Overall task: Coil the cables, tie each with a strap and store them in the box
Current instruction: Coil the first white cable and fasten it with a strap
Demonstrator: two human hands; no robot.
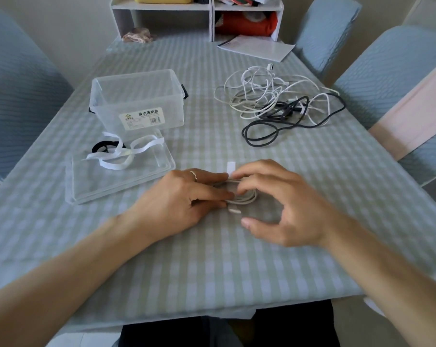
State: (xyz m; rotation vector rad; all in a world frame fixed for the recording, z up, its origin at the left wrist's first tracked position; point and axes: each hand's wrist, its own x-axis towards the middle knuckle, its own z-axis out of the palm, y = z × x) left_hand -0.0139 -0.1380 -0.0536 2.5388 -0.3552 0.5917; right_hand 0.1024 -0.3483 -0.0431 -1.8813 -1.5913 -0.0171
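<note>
Far left, the clear box (139, 101) stands open behind its lid (121, 171), which carries loose straps (121, 154). The left hand (184, 196) presses straight fingers on a white coil (244, 196) lying on the table (211, 259). The right hand (282, 204) pinches a white strap (230, 169) at the coil's far edge. Tangled cables (279, 101) lie well beyond.

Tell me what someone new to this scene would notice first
First, the two hands meeting at the near middle of the table: the left hand pins a small coiled white cable while the right hand works a white strap at it. Next, the tangled pile of white and black cables far right, then the clear box far left, with spare straps on its lid.
</note>
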